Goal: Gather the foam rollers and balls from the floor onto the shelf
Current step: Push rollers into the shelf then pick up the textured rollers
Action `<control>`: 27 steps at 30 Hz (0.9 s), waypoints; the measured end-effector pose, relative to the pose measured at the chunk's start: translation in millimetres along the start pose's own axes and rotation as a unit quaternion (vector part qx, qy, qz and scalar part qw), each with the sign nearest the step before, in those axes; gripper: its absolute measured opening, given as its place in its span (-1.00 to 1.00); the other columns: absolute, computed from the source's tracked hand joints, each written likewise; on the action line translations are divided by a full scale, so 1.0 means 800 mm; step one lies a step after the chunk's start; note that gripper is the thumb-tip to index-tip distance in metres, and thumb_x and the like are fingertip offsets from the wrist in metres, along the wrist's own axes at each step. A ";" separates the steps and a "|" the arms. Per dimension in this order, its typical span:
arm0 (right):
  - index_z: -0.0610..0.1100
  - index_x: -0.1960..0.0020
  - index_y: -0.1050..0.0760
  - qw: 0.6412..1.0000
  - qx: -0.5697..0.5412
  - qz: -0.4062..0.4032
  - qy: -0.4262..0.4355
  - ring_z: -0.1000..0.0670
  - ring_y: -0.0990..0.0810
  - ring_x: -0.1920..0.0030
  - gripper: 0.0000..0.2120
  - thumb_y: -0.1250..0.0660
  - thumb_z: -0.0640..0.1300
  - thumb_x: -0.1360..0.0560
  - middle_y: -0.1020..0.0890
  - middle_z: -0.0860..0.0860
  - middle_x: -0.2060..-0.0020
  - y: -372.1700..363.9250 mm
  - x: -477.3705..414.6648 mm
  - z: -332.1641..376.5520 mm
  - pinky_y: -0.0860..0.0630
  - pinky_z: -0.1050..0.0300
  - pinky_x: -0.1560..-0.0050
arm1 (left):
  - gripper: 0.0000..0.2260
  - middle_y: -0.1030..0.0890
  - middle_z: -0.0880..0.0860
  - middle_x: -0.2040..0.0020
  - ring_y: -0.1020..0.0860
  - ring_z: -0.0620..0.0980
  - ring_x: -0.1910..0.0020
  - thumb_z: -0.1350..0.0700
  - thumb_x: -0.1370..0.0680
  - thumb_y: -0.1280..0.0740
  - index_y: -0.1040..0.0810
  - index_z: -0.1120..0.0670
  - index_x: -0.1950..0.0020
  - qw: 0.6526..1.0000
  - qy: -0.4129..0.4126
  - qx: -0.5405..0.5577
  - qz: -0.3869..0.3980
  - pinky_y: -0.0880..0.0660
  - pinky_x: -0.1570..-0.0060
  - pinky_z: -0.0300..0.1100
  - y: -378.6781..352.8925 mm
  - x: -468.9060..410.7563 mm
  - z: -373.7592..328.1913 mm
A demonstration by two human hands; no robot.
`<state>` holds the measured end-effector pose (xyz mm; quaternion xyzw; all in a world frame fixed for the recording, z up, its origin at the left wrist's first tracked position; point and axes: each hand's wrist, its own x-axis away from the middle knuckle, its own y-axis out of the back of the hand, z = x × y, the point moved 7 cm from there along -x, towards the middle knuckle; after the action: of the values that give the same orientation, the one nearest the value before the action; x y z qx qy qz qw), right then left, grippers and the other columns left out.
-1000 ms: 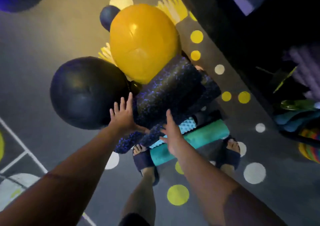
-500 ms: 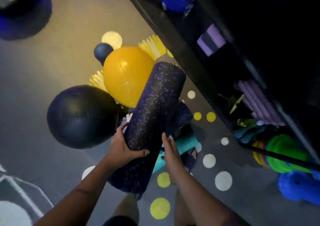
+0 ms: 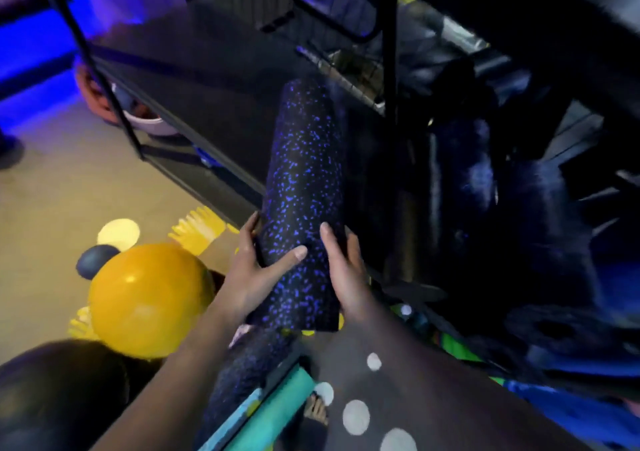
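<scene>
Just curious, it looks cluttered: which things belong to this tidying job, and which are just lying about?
Job: speckled black-and-blue foam roller held in left hand and right hand; teal foam roller; yellow ball; large black ball; small dark-blue ball; black metal shelf.
Lying about: white floor dots; yellow hand-shaped floor marks.

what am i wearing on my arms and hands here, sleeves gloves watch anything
Nothing worn that shows: no sleeves and no gloves in view. Neither the left hand nor the right hand shows a ring, watch or wristband, though the light is dim and the picture blurred.
</scene>
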<state>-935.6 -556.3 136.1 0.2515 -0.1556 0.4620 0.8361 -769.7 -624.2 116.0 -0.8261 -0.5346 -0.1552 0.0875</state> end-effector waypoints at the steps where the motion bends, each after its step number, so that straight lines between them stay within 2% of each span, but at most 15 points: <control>1: 0.13 -0.53 -0.31 1.000 0.001 -0.019 0.000 0.01 -0.50 -0.37 -0.28 -0.27 0.44 -0.48 -0.51 0.09 -0.40 0.025 -0.017 0.008 -0.36 -0.01 -0.48 | 0.13 -0.40 -0.15 -0.48 -0.43 -0.19 -0.42 -0.49 -0.20 -0.50 -0.06 -0.13 -0.61 1.000 0.001 -0.016 0.018 -0.38 -0.45 -0.08 -0.024 -0.017 -0.012; 3: 0.07 -0.56 -0.29 0.998 0.008 -0.060 0.002 0.01 -0.49 -0.34 -0.32 -0.28 0.34 -0.54 -0.51 0.06 -0.35 0.073 -0.053 0.014 -0.35 0.10 -0.42 | 0.10 -0.41 -0.16 -0.46 -0.49 -0.23 -0.34 -0.50 -0.23 -0.47 -0.05 -0.16 -0.61 0.998 0.037 -0.006 0.055 -0.44 -0.35 -0.20 -0.068 -0.043 -0.026; 4: 0.01 -0.57 -0.28 0.997 0.010 -0.080 0.006 0.02 -0.50 -0.31 -0.35 -0.30 0.26 -0.57 -0.52 0.04 -0.32 0.094 -0.069 0.014 -0.34 0.14 -0.37 | 0.02 -0.46 -0.16 -0.40 -0.54 -0.27 -0.22 -0.44 -0.28 -0.48 -0.06 -0.19 -0.60 0.995 0.066 0.017 0.070 -0.51 -0.21 -0.28 -0.089 -0.053 -0.028; 6: -0.04 -0.55 -0.30 0.993 0.019 -0.116 0.014 -0.03 -0.55 -0.28 -0.40 -0.33 0.15 -0.60 -0.57 -0.02 -0.30 0.128 -0.096 0.007 -0.40 0.08 -0.37 | -0.11 -0.54 -0.17 -0.24 -0.58 -0.33 -0.01 -0.21 -0.39 -0.52 -0.08 -0.23 -0.58 0.989 0.113 0.055 0.075 -0.56 0.04 -0.37 -0.125 -0.069 -0.022; 7: -0.05 -0.53 -0.35 0.991 0.043 -0.125 0.020 -0.09 -0.57 -0.28 -0.46 -0.33 0.10 -0.61 -0.60 -0.08 -0.29 0.139 -0.108 0.003 -0.43 0.01 -0.38 | -0.07 -0.55 -0.16 -0.23 -0.59 -0.33 0.00 -0.11 -0.39 -0.56 -0.09 -0.18 -0.61 0.989 0.120 0.059 0.066 -0.56 0.04 -0.34 -0.138 -0.078 -0.016; 9: -0.08 -0.46 -0.45 0.985 0.127 -0.105 0.042 -0.14 -0.58 -0.28 -0.58 -0.28 0.02 -0.64 -0.63 -0.14 -0.27 0.150 -0.127 -0.002 -0.44 -0.03 -0.38 | 0.07 -0.53 -0.14 -0.35 -0.60 -0.26 -0.13 -0.07 -0.29 -0.66 -0.09 -0.13 -0.64 0.992 0.108 0.037 0.053 -0.55 -0.17 -0.23 -0.157 -0.091 -0.006; 10: -0.09 -0.44 -0.48 0.977 0.181 -0.097 0.057 -0.15 -0.57 -0.30 -0.61 -0.27 -0.02 -0.65 -0.64 -0.13 -0.27 0.155 -0.132 -0.003 -0.43 -0.01 -0.38 | 0.13 -0.48 -0.13 -0.43 -0.56 -0.23 -0.25 -0.14 -0.23 -0.67 -0.09 -0.13 -0.64 0.995 0.090 -0.006 0.045 -0.50 -0.30 -0.16 -0.162 -0.098 -0.003; 12: -0.10 -0.41 -0.52 0.937 0.300 -0.131 0.120 -0.19 -0.52 -0.33 -0.62 -0.29 -0.08 -0.61 -0.62 -0.10 -0.30 0.176 -0.135 0.004 -0.42 -0.04 -0.37 | 0.16 -0.33 -0.07 -0.55 -0.39 -0.11 -0.47 -0.31 -0.16 -0.61 -0.08 -0.19 -0.64 0.984 0.054 -0.163 0.038 -0.33 -0.49 -0.07 -0.172 -0.115 -0.002; 14: -0.12 -0.41 -0.51 0.897 0.381 -0.165 0.148 -0.20 -0.44 -0.43 -0.56 -0.31 -0.11 -0.55 -0.54 -0.10 -0.41 0.202 -0.140 -0.005 -0.35 -0.09 -0.43 | 0.06 -0.18 0.07 -0.63 -0.25 0.08 -0.57 -0.32 -0.25 -0.56 -0.09 -0.23 -0.62 0.955 0.035 -0.294 0.035 -0.25 -0.53 -0.02 -0.186 -0.133 0.001; 17: -0.13 -0.61 -0.22 0.896 0.432 -0.064 0.078 -0.14 -0.10 -0.62 -0.40 -0.28 -0.09 -0.60 -0.15 -0.08 -0.63 0.222 -0.149 -0.055 -0.03 -0.01 -0.62 | -0.12 -0.10 0.13 -0.65 -0.31 0.25 -0.53 -0.25 -0.41 -0.49 -0.09 -0.24 -0.62 0.917 0.019 -0.394 0.053 -0.32 -0.48 0.07 -0.222 -0.154 -0.002; 19: -0.12 -0.65 -0.10 0.877 0.468 -0.042 0.104 -0.11 0.01 -0.65 -0.36 -0.24 -0.08 -0.64 -0.03 -0.05 -0.66 0.222 -0.146 -0.077 0.06 0.04 -0.63 | -0.16 -0.02 0.15 -0.66 -0.31 0.33 -0.50 -0.20 -0.47 -0.45 -0.04 -0.24 -0.62 0.902 0.032 -0.427 0.052 -0.32 -0.47 0.11 -0.235 -0.162 0.003; 22: -0.16 -0.63 -0.15 0.858 0.487 -0.094 0.137 -0.16 -0.08 -0.63 -0.40 -0.23 -0.09 -0.65 -0.09 -0.08 -0.65 0.217 -0.138 -0.089 -0.07 -0.08 -0.61 | -0.22 0.09 0.11 -0.67 -0.17 0.37 -0.56 -0.21 -0.55 -0.36 0.05 -0.26 -0.63 0.891 0.035 -0.448 0.060 -0.25 -0.51 0.15 -0.243 -0.157 0.009; 25: -0.22 -0.57 -0.28 0.847 0.488 -0.157 0.143 -0.24 -0.26 -0.54 -0.44 -0.28 -0.17 -0.59 -0.26 -0.18 -0.58 0.205 -0.126 -0.078 -0.25 -0.14 -0.54 | -0.24 0.12 0.07 -0.67 -0.07 0.32 -0.60 -0.24 -0.57 -0.32 0.08 -0.28 -0.62 0.900 0.026 -0.432 0.058 -0.18 -0.54 0.15 -0.240 -0.151 0.010; 27: -0.18 -0.44 -0.44 0.848 0.443 -0.242 0.161 -0.27 -0.45 -0.31 -0.50 -0.33 -0.21 -0.50 -0.45 -0.20 -0.38 0.194 -0.102 -0.057 -0.43 -0.20 -0.30 | -0.22 -0.01 0.07 -0.67 -0.13 0.22 -0.60 -0.26 -0.56 -0.33 0.07 -0.27 -0.63 0.919 -0.003 -0.391 0.048 -0.19 -0.54 0.07 -0.235 -0.145 0.001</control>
<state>-1109.1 -517.9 101.3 0.5471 0.2690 0.2985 0.7343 -984.6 -645.6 70.3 -0.8195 -0.3915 -0.3453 -0.2365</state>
